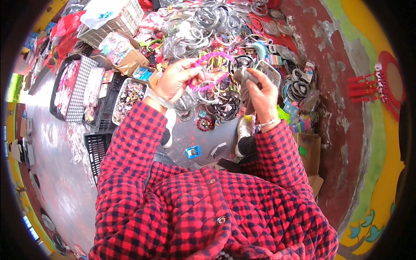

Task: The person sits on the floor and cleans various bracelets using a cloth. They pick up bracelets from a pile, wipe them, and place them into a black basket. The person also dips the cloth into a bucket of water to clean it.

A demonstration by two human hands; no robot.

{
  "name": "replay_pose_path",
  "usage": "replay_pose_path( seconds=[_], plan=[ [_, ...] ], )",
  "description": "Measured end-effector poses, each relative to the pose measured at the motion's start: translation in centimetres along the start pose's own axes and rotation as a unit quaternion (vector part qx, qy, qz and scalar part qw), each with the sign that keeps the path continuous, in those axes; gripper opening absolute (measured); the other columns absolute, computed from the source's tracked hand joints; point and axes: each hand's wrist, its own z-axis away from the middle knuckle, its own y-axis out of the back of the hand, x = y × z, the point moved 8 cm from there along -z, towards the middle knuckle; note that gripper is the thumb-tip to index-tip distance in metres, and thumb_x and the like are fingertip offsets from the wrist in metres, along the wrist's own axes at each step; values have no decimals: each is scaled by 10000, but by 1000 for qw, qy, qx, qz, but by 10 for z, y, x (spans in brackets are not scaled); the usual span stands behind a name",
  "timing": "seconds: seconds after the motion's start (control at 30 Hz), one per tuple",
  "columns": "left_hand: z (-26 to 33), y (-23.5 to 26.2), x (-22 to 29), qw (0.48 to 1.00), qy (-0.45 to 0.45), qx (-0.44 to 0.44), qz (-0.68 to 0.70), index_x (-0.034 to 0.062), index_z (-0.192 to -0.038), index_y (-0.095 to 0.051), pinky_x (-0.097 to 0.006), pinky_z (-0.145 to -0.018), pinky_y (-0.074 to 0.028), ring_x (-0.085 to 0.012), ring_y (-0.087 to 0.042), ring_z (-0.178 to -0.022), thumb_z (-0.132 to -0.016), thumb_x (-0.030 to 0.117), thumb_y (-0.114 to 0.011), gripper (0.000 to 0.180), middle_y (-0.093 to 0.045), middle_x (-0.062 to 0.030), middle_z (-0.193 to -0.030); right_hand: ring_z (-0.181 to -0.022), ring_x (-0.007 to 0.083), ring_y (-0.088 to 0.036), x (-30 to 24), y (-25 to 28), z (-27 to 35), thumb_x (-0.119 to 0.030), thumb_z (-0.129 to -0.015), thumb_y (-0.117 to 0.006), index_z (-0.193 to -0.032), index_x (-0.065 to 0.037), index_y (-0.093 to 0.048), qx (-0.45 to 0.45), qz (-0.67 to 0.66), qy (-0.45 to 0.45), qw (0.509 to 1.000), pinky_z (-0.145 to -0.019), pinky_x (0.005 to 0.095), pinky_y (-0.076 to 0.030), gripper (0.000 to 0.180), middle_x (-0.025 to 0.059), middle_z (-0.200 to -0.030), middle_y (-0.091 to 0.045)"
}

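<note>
My left hand (173, 82) is closed on a bright pink, bumpy hoop (203, 87), possibly a headband, and holds it up over the heap. Thumb and fingers of my right hand (263, 93) pinch a dark grey, soft-looking piece (244, 77), perhaps cloth; its kind is not clear. The two held things are close together, with the hoop's right side near the grey piece. Beneath both hands spreads a heap of hair accessories (203, 19), many of them hoops in clear wrapping.
At the left stand a white basket of hair ties (129, 97), a black crate (96, 149) and a houndstooth-patterned case (78, 89). A pale crate (123, 24) is farther back. A blue packet (193, 151) and red beads (205, 124) lie between my shoes. A cardboard box (310, 151) stands right.
</note>
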Motion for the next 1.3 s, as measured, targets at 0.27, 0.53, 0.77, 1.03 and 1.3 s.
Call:
replay_pose_path(
  seconds=[0.27,0.53,0.77,1.03,1.3],
  plan=[
    [1,-4,-28,994,65,-36,76,-16,-1181,-441,-281,-732,-426,-172,-547,-783,-886,181,-460,355,-584,-118,-866,-791,111,-562,31,-11,6,-77,-839,-508,-955,18,-593,-52,-335,-233,912,-734,224,-442,172,40,-887,-610],
    [-4,-9,-52,959,101,24,265,-18,-1093,-469,-369,-829,-450,-241,-559,-934,-911,233,-388,321,-569,-162,-1015,-865,115,-552,14,-25,4,-83,-845,-526,-1012,-3,-579,-34,-329,-175,927,-776,235,-437,192,48,-961,-595],
    [-6,-9,-66,946,57,35,317,12,-1072,-511,-337,-876,-421,-222,-553,-940,-911,226,-384,297,-581,-119,-1007,-1044,323,-474,-60,-91,35,-48,-693,-639,-1074,-11,-547,-176,176,265,931,-897,370,-386,394,161,-1139,-499],
    [-13,-5,-56,946,36,92,308,8,-962,-519,-323,-690,-498,-239,-589,-810,-874,111,-443,156,-590,-125,-907,-950,303,-522,-48,-83,31,55,-658,-573,-918,-30,-611,-148,204,283,925,-801,343,-445,276,121,-1044,-558],
    [-13,15,-70,954,43,114,275,-41,-978,-513,-373,-778,-477,-262,-590,-847,-863,98,-452,191,-584,-166,-963,-861,296,-556,-39,-78,26,52,-625,-572,-801,-45,-624,-162,207,201,944,-743,342,-462,207,95,-922,-593]
  ],
)
